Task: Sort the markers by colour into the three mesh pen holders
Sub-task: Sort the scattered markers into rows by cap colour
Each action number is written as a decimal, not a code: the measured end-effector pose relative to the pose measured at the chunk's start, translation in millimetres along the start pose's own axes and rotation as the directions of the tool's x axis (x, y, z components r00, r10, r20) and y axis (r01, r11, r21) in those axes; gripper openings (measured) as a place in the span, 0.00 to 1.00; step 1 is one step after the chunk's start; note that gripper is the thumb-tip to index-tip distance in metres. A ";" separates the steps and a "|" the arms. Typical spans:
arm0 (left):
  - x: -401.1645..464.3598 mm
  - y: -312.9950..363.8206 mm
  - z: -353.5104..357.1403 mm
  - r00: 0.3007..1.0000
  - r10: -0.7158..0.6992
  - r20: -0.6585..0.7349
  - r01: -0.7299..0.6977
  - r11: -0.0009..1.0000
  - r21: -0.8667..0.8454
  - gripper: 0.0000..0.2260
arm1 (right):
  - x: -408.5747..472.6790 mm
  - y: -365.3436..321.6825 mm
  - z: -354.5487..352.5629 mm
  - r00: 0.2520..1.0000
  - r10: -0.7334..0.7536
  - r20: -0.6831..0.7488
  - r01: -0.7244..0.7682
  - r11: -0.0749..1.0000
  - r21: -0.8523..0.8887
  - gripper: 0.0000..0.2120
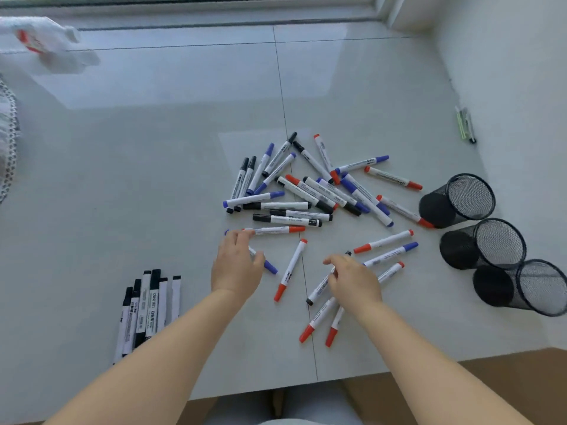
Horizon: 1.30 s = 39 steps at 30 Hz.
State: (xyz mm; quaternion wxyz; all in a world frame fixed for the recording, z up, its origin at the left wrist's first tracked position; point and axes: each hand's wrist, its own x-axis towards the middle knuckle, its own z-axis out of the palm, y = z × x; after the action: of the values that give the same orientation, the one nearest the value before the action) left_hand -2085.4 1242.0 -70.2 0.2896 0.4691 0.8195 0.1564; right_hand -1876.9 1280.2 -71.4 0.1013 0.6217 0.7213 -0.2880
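Black-capped markers [147, 308] lie side by side in a neat row on the pale worktop [122, 179], nearest you at the left. Your left hand [236, 265] curls its fingers over a blue-capped marker [268, 266], its fingertips beside a red-capped marker [276, 230]. Your right hand [352, 282] closes on a black-capped marker [319, 289], with two red markers [320, 323] just under the wrist. Beyond your hands, the mixed pile of red, blue and black markers [310, 185] lies loose. At the right, three black mesh pen holders [484, 243] lie tipped on their sides, touching in a row. Farther right, near the wall, a few pens [464, 124] rest apart.
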 end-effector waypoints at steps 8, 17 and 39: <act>41.5 27.5 14.3 0.967 -0.254 0.002 0.254 0.967 -0.025 0.13 | 22.4 0.0 2.9 0.982 0.187 0.000 -0.181 0.948 -0.260 0.20; 61.2 49.5 22.7 0.882 -0.469 0.043 0.471 0.882 -0.033 0.13 | 41.4 -8.1 -13.3 0.976 0.214 0.027 -0.213 0.976 -0.038 0.13; 118.2 116.6 63.1 0.390 -0.901 0.190 0.831 0.256 -0.494 0.30 | 158.6 -30.0 -44.9 0.906 -0.422 -0.032 0.411 0.895 -0.172 0.15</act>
State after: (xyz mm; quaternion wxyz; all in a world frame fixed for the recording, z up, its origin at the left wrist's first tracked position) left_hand -2013.5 1402.2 -96.8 0.3864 -0.1666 0.8814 0.2147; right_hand -1928.8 1435.7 -106.2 0.0621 0.4521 0.8616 -0.2223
